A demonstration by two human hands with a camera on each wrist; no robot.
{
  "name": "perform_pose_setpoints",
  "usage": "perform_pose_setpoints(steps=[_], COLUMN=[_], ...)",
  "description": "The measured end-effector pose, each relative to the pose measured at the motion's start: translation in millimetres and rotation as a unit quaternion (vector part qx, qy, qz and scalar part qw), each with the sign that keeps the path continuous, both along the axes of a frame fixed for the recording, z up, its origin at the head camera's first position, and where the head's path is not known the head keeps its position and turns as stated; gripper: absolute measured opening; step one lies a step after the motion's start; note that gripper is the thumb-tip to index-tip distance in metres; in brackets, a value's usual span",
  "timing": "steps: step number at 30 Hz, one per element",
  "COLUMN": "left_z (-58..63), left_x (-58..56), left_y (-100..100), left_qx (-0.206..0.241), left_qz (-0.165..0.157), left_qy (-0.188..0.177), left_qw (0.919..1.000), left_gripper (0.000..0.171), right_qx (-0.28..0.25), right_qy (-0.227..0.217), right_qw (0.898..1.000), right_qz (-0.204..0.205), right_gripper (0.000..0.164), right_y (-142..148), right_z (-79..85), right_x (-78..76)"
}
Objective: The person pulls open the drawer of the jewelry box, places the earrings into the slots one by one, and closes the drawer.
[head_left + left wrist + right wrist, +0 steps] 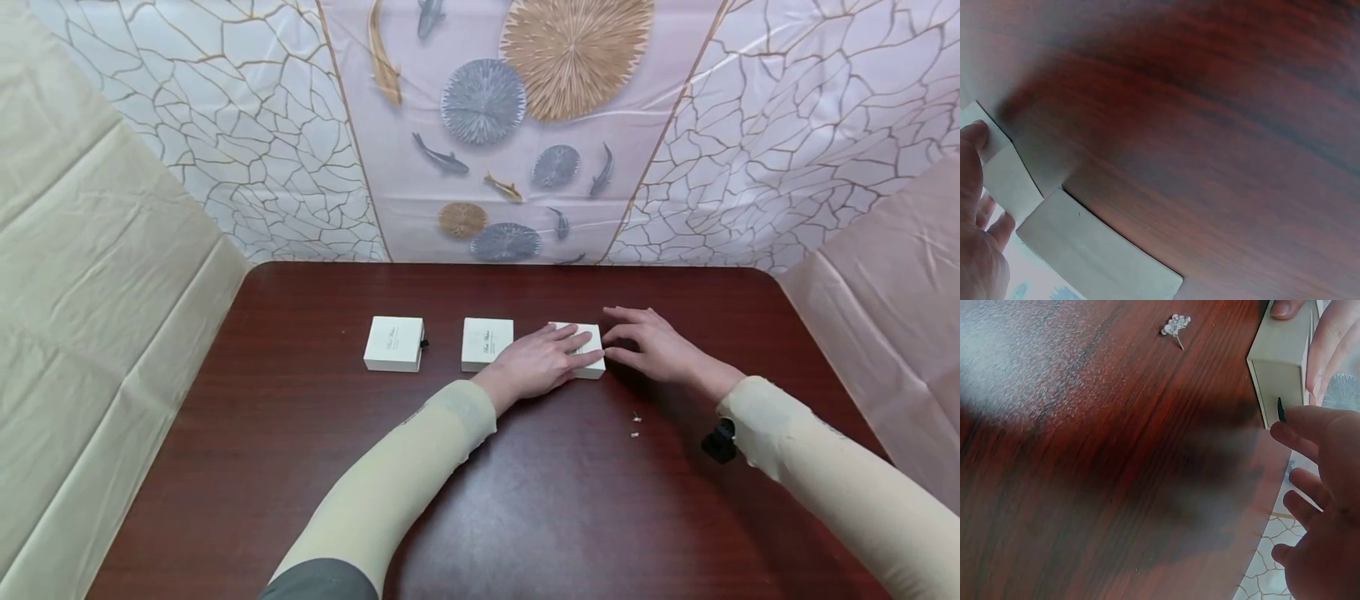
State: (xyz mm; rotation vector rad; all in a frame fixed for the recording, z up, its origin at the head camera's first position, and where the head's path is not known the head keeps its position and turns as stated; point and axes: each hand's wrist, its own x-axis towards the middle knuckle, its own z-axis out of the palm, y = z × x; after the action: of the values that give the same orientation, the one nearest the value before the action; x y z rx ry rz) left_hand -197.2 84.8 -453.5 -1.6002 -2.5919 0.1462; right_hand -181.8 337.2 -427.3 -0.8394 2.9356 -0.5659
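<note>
A small white drawer box [588, 332] with a short black pull tab [1280, 407] on its right end lies under my left hand [542, 362]. The left fingers spread over its lid, and the left thumb [1286, 307] presses its near side, so the hand grips the box. At the right end, my right hand [660, 346] has thumb and forefinger together on the tab, its other fingers loosely bent. A sparkling stud earring [1176, 325] with a thin post lies on the table nearby. The drawer looks closed.
Two similar white boxes stand in line to the left: a middle box [487, 340] and a far-left box [394, 343] with its black tab showing. Two tiny bright pieces [635, 434] lie in front of the right hand. Patterned cloth [480, 192] hangs behind the dark wooden table [540, 517].
</note>
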Motion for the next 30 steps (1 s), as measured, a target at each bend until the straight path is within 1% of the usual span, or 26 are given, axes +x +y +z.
perform_pose_setpoints(steps=[7, 16, 30], left_z=[1.7, 0.2, 1.0], left_x=[0.9, -0.4, -1.3], left_y=[-0.2, -0.5, -1.9], left_qx=[-0.006, 0.000, -0.004], left_qz=[0.004, -0.002, -0.007], left_qy=[0.000, 0.008, 0.016], left_qw=[1.0000, 1.0000, 0.9998], left_gripper=[0.055, 0.056, 0.055], right_qx=[-0.009, -0.010, -0.004], right_qy=[0.000, -0.006, 0.000], right_qw=[1.000, 1.000, 1.000], right_qz=[0.010, 0.002, -0.011], right_gripper=[0.001, 0.015, 0.017], right_y=[-4.4, -8.2, -4.8], right_z=[-2.3, -6.2, -8.6], right_x=[-1.6, -5.5, -5.0])
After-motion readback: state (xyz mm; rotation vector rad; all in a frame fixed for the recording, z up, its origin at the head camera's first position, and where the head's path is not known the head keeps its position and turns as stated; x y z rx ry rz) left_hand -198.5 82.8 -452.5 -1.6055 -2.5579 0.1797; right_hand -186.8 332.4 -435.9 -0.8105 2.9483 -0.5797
